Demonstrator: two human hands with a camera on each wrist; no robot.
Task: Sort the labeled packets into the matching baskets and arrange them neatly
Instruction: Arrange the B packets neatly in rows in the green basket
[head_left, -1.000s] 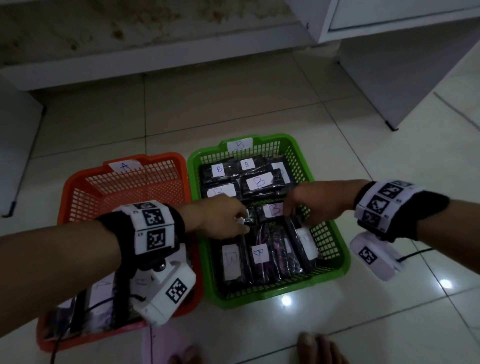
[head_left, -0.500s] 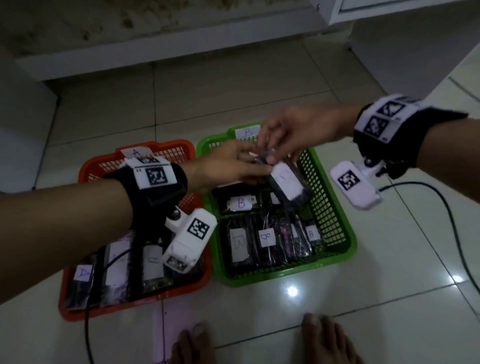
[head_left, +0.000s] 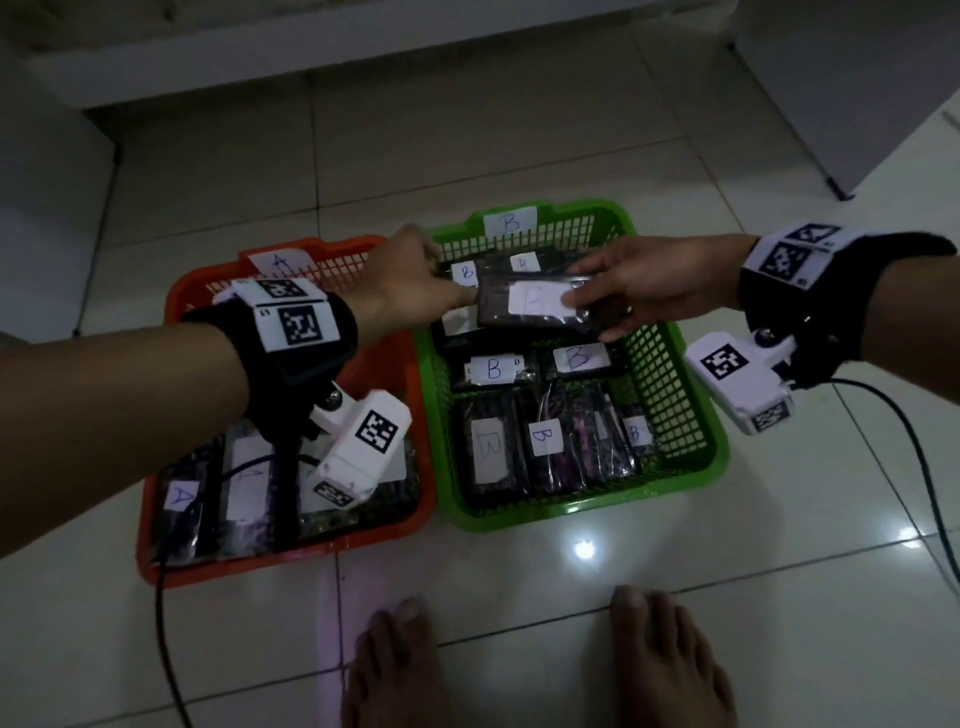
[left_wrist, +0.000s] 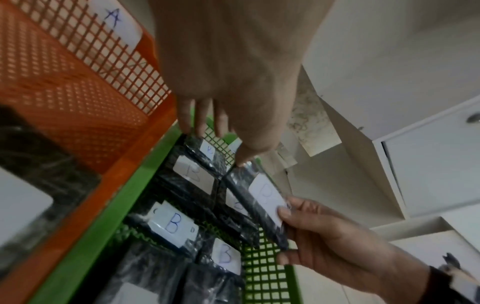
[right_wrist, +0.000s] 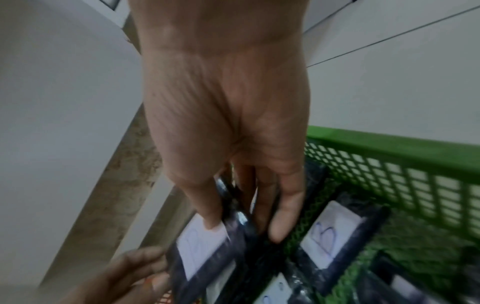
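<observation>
A black packet with a white "B" label (head_left: 535, 304) (left_wrist: 262, 203) (right_wrist: 207, 253) hangs crosswise over the back rows of the green basket (head_left: 691, 415) marked B. My right hand (head_left: 587, 314) (right_wrist: 244, 230) pinches its right end, thumb on the label and fingers beneath. My left hand (head_left: 467, 301) (left_wrist: 223, 147) holds its left end with the thumb tip and fingertips. Several more B packets (head_left: 493, 369) lie in rows under it. The orange basket (head_left: 291, 564) marked A sits to the left with A packets (head_left: 179, 499) at its front.
Both baskets stand side by side on a white tiled floor. My bare feet (head_left: 395, 670) are just in front of them. A black cable (head_left: 924, 467) trails from the right wrist. A white cabinet (head_left: 831, 78) stands at the back right.
Both hands lifted a B packet from the middle of the green basket. They have since turned it level and brought it lower over the basket's back rows.
</observation>
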